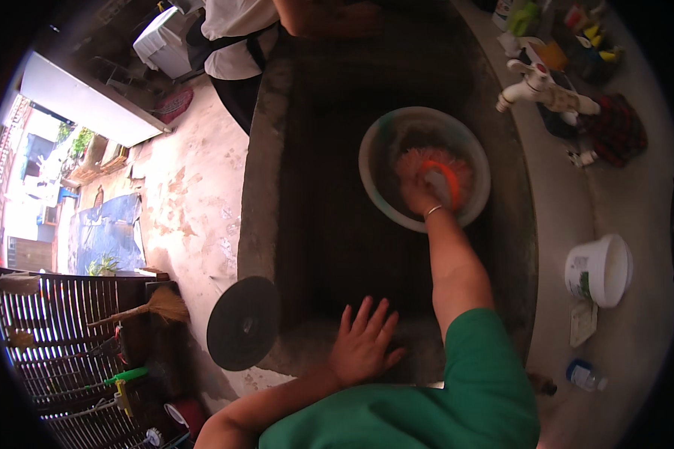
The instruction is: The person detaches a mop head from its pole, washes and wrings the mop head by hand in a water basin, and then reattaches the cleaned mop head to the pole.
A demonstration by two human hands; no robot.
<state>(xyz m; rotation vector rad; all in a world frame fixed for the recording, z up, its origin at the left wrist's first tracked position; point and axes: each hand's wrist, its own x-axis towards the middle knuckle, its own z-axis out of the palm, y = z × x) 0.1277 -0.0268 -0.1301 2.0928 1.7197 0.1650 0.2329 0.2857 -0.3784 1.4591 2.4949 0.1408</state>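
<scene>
My right hand [418, 193], with a bangle at the wrist, reaches into a pale plastic basin [370, 188]. Its fingers grip what looks like a round mop head [460, 168], with pinkish-orange strands around a bright orange rim and a greyish centre. Blur hides the exact hold of the fingertips. The basin sits inside a dark, deep concrete sink [337, 264], towards its right side. Palm down with spread fingers, my left hand [365, 342] rests on the sink's near ledge and holds nothing.
A plastic tap [545, 90] juts from the right. On that ledge stand a white tub [595, 272] and a small bottle [587, 376]. A dark round lid [244, 322] lies at the sink's left corner. Another person's arm [326, 19] leans across the far end. A broom [163, 306] is at left.
</scene>
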